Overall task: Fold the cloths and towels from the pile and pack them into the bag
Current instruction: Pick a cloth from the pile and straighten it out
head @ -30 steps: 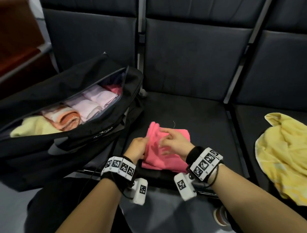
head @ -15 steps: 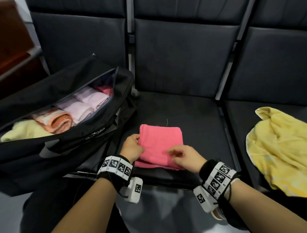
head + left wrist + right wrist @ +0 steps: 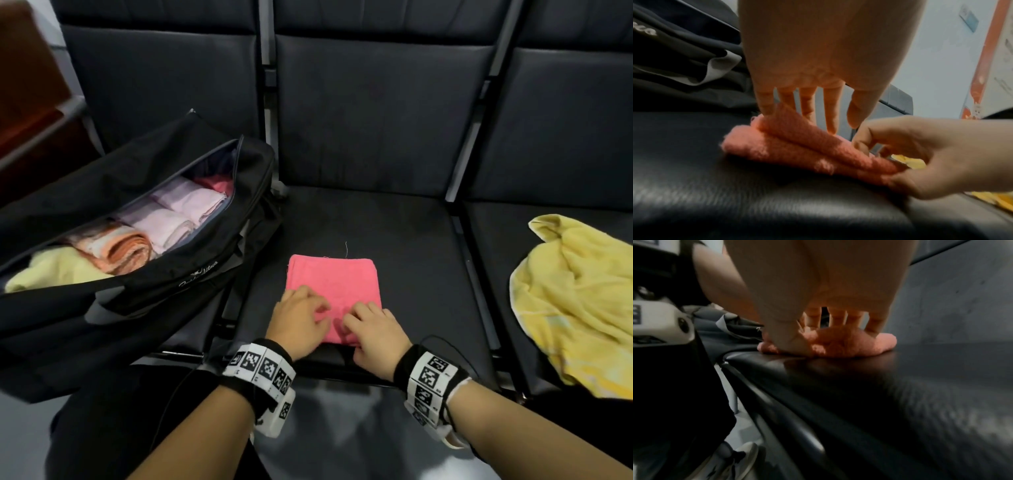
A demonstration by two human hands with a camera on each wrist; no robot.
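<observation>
A pink cloth (image 3: 334, 286) lies folded into a square on the middle seat (image 3: 411, 260). My left hand (image 3: 308, 310) rests on its near left part; in the left wrist view the fingers (image 3: 830, 113) point straight down onto the raised top layer of the cloth (image 3: 797, 142). My right hand (image 3: 356, 325) pinches the near right edge, thumb low and fingers on top (image 3: 818, 337). The open black bag (image 3: 144, 281) sits on the left seat, holding folded pink, orange and pale yellow cloths (image 3: 164, 226). A crumpled yellow towel (image 3: 575, 301) lies on the right seat.
Dark seat backs (image 3: 376, 113) rise behind the row of seats. Metal dividers (image 3: 476, 274) separate the seats. The front edge of the seat (image 3: 777, 386) is close to my wrists, with grey floor and a shoe (image 3: 731, 462) below it.
The pink cloth, held up half folded a second ago, now lies flat as a square. Both hands have come together at its near edge.
</observation>
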